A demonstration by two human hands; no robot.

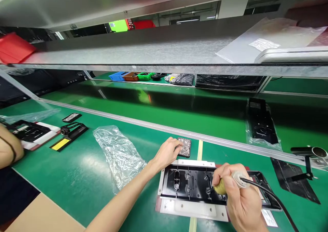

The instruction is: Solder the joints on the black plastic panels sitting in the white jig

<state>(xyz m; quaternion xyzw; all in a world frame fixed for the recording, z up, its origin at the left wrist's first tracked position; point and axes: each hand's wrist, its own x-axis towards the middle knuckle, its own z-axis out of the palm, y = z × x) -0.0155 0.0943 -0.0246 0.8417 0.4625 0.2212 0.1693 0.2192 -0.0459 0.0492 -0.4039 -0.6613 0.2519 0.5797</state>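
I see my right hand [241,197] with its grip clamped on a corded yellow-handled tool [225,187], tip over the black part [194,184] on the near worktop [77,170]. My left hand [167,153] reaches the small tray [185,146] just beyond, fingers loosely curled.

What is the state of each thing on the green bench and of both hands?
Left hand: stretched forward, fingers resting on the small tray of tiny parts.
Right hand: closed around a corded hand tool, tip down on the black plate.
Black plate: lying flat in a metal fixture.
Clear plastic bag: crumpled, flat on the bench.
Bagged black part: lying on the belt.
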